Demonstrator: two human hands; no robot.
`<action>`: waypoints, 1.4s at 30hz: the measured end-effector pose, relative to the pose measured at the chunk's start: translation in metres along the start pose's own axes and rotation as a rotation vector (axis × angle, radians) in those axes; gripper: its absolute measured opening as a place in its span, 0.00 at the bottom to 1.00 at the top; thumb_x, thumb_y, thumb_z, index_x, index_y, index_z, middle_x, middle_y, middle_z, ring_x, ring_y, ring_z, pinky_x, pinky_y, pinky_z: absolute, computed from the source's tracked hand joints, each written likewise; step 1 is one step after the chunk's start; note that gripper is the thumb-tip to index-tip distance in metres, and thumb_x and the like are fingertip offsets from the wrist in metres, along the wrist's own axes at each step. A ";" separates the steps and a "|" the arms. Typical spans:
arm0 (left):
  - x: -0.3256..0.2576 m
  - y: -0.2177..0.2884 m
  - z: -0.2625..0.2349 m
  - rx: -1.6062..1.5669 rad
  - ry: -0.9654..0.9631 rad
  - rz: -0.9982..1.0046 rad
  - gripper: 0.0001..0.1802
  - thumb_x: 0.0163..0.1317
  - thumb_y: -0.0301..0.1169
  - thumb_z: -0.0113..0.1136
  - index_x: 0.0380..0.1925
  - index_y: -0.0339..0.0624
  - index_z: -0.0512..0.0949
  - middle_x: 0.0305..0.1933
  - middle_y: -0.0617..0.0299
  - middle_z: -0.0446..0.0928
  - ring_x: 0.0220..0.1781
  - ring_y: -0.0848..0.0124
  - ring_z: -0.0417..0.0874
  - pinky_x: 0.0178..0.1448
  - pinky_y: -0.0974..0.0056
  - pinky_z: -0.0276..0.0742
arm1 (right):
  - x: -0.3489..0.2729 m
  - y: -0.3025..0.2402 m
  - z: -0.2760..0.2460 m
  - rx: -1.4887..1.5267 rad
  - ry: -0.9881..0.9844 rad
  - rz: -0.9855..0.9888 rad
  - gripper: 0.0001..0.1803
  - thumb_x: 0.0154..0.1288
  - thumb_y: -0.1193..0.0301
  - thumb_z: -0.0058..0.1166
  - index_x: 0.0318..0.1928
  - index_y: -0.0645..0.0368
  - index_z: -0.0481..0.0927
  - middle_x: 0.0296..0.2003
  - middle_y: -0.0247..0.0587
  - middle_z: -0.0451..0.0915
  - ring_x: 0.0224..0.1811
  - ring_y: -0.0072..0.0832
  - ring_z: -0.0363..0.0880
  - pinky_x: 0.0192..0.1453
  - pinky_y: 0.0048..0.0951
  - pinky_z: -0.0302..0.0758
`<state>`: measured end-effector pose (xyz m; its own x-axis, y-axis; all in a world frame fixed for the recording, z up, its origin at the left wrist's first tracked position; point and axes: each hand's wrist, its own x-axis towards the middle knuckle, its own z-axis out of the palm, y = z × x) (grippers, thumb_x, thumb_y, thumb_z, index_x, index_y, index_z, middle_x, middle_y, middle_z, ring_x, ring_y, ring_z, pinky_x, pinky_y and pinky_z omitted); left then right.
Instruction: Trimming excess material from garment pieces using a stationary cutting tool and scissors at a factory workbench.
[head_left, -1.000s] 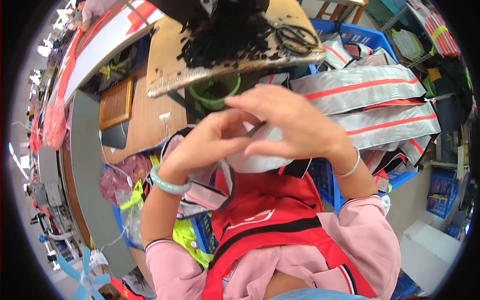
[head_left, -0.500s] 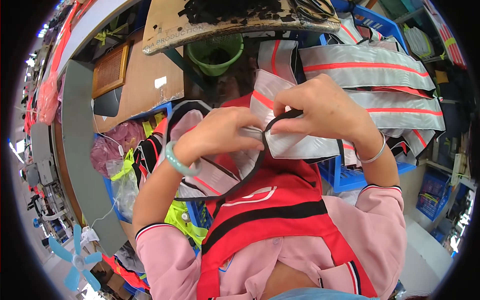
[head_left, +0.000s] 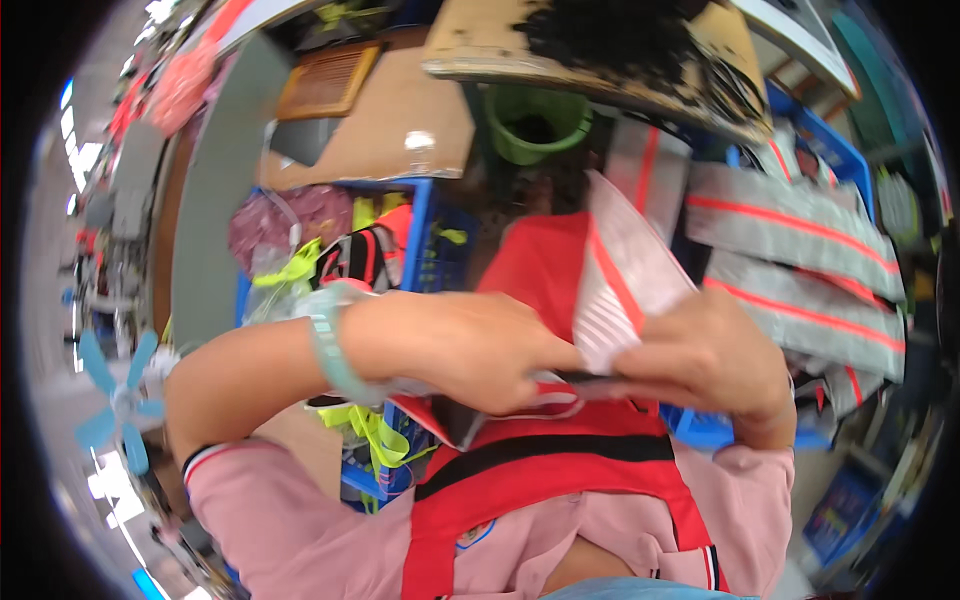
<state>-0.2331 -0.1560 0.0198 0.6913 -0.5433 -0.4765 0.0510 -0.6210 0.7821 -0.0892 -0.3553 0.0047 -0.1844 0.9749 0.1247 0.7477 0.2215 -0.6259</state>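
Pinching the dark edge of a grey fabric piece [head_left: 643,262] with a red stripe, the right hand [head_left: 700,358] has its fingers bent over the cloth, blurred. The left hand [head_left: 490,350] curls its fingers onto the same edge just beside it; blur hides exactly how the fingertips sit. The fabric piece lies between the hands, one pointed part standing up in front of the wearer's red apron [head_left: 535,262]. A pale green bangle [head_left: 335,345] circles the left wrist. To the left, a blue basket [head_left: 423,215] holds a purplish bag [head_left: 290,222] and yellow-green material. On the right, grey striped strips [head_left: 795,225] lie stacked over another blue basket [head_left: 700,428]. Farther out, a green bin [head_left: 520,150] stands below a worktable [head_left: 480,45] bearing black scraps [head_left: 610,35] and dark-handled scissors [head_left: 732,88]. A light blue fan [head_left: 122,402] stands at far left.
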 end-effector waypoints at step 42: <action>0.086 -0.085 -0.215 -0.272 1.062 0.016 0.16 0.56 0.36 0.62 0.35 0.31 0.81 0.30 0.66 0.78 0.33 0.80 0.74 0.40 0.73 0.71 | 0.075 0.186 -0.123 0.236 0.518 0.559 0.21 0.62 0.57 0.54 0.44 0.64 0.81 0.30 0.38 0.81 0.33 0.23 0.77 0.41 0.26 0.73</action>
<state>-0.0235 -0.0286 -0.0014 0.9554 0.2946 0.0217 0.1032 -0.4020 0.9098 0.1146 -0.2379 -0.0079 0.5412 0.8394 0.0497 0.4763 -0.2573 -0.8408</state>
